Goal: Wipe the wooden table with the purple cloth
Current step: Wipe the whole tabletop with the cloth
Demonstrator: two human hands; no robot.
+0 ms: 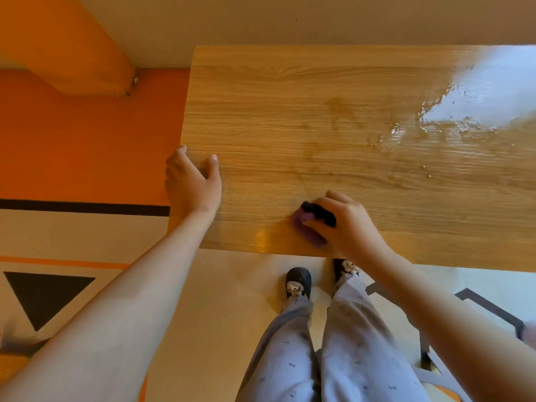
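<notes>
The wooden table (333,117) fills the upper right of the head view, with wet streaks and droplets toward its right side. My right hand (348,224) presses a bunched purple cloth (307,227) flat on the table close to the near edge. A dark part of the cloth shows between the fingers. My left hand (191,181) rests on the table's left edge, fingers spread and thumb on the top surface, holding nothing.
An orange floor and an orange pillar (72,44) lie left of the table. Below the near edge are my legs in grey trousers and dark slippers (298,282). A dark metal frame (487,309) stands on the floor at the lower right.
</notes>
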